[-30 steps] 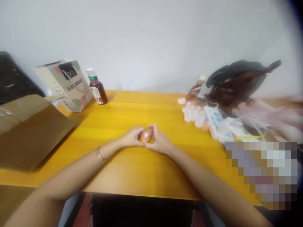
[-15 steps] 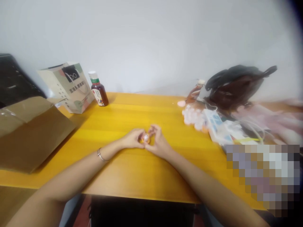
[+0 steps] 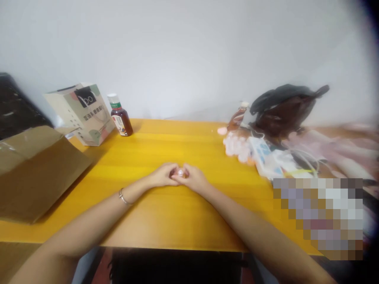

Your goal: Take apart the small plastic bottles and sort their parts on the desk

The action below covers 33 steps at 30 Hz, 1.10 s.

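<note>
A small round pinkish-white object (image 3: 180,172) with some orange about it sits low over the middle of the table; its kind is too small and blurred to tell. My left hand (image 3: 164,174) curls around its left side, fingers closed on it. From the other side my right hand (image 3: 193,177) closes on it too, its thumb meeting the left hand at the front. Between them the hands hide most of the object. A bracelet (image 3: 122,197) circles my left wrist.
On the left are a cardboard box (image 3: 38,169), a paper bag (image 3: 94,118) and a dark red bottle (image 3: 122,118). To the right lie a brown-labelled bottle (image 3: 237,116), pale pink pieces (image 3: 237,146), a blue-and-white pack (image 3: 263,157), cables and a dark bag (image 3: 281,108).
My right hand's fingers, raised and apart before, have come down and closed around the small object. The left hand stays around it. The view has shifted slightly.
</note>
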Each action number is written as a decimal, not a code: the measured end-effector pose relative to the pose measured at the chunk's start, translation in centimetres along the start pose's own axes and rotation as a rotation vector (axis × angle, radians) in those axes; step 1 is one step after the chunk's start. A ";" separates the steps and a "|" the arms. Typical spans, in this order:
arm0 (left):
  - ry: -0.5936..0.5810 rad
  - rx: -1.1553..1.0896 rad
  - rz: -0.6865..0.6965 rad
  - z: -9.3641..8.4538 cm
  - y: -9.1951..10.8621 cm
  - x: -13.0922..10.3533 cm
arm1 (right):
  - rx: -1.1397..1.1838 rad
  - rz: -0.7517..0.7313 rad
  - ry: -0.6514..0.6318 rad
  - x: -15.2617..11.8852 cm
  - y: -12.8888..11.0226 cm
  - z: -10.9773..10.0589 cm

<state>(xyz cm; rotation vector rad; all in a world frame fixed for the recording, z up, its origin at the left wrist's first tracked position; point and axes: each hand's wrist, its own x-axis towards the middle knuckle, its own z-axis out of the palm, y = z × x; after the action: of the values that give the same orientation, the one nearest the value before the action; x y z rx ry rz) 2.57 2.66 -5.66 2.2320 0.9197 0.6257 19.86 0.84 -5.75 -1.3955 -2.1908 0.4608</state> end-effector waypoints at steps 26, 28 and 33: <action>0.025 0.009 -0.009 0.2 -0.1 -0.1 | -0.037 0.054 0.040 -1.0 -1.5 -1.0; 0.017 -0.010 -0.011 0.3 -0.1 0.0 | -0.046 0.055 -0.014 -0.9 -1.6 -0.9; 0.024 -0.014 -0.019 0.4 0.0 0.1 | -0.068 -0.176 -0.025 -1.0 -1.8 -1.9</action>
<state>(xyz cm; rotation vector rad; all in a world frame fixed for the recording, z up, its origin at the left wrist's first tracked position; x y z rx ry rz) 2.91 2.60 -5.95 2.2054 0.9451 0.6488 19.94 -0.77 -3.50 -1.2222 -2.3446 0.3447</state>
